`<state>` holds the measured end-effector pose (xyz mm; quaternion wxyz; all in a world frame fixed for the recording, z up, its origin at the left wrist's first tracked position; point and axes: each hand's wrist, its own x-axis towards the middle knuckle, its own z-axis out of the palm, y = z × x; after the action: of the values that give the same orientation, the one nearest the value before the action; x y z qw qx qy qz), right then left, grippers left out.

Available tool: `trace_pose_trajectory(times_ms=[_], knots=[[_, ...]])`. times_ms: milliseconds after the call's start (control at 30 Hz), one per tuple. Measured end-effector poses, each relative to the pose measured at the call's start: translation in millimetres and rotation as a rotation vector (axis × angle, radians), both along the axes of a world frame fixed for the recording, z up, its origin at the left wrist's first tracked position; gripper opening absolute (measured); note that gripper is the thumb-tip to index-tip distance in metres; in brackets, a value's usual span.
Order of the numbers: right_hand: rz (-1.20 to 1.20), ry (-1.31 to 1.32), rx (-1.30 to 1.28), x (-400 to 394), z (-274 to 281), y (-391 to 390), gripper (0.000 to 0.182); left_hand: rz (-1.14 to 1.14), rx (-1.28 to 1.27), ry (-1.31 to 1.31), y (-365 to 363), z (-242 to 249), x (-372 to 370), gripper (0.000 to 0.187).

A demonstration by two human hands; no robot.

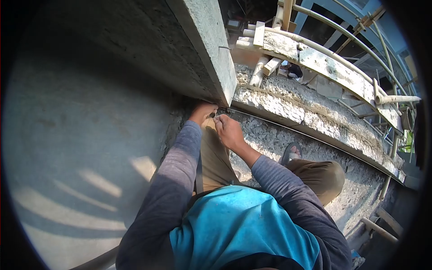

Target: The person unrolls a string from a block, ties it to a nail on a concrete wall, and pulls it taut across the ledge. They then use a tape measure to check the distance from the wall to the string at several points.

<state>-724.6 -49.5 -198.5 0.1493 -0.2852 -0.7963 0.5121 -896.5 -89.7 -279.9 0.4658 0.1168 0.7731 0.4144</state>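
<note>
- The fingertips of the left hand [202, 112] vanish into the shadow under the grey concrete slab edge [211, 54].
- Whatever small pale thing the right hand [228, 130] pinches is too small to tell.
- The dark sandal [291, 153] is half covered by the tan trouser knee [321, 176].
- A dark rim cuts off the picture's corners.

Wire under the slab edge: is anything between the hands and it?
Nothing visible. Both the left hand and the right hand are already at the thin wire, right below the concrete slab corner. Whether the fingers grip the wire is too small to tell.
</note>
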Motion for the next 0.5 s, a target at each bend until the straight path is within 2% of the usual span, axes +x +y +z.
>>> trace_pose_trajectory(times_ms=[100,267,433,500], knots=[[0.015,-0.007,-0.027,1.4,-1.2,-4.4,0.022,0.059,-0.152,0.037,-2.5,-42.2,-19.7,0.011],[0.031,-0.065,-0.087,-1.5,-3.3,-2.8,0.022,0.099,-0.085,-0.054,-5.5,-91.2,-50.8,0.01],[0.041,-0.044,-0.112,-0.1,-11.1,-2.2,0.021,0.155,-0.031,-0.075,-3.8,-86.1,-44.7,0.012],[0.033,-0.042,-0.12,0.0,-13.6,-0.9,0.022,0.183,-0.065,-0.159,-2.0,-83.3,-46.2,0.013]])
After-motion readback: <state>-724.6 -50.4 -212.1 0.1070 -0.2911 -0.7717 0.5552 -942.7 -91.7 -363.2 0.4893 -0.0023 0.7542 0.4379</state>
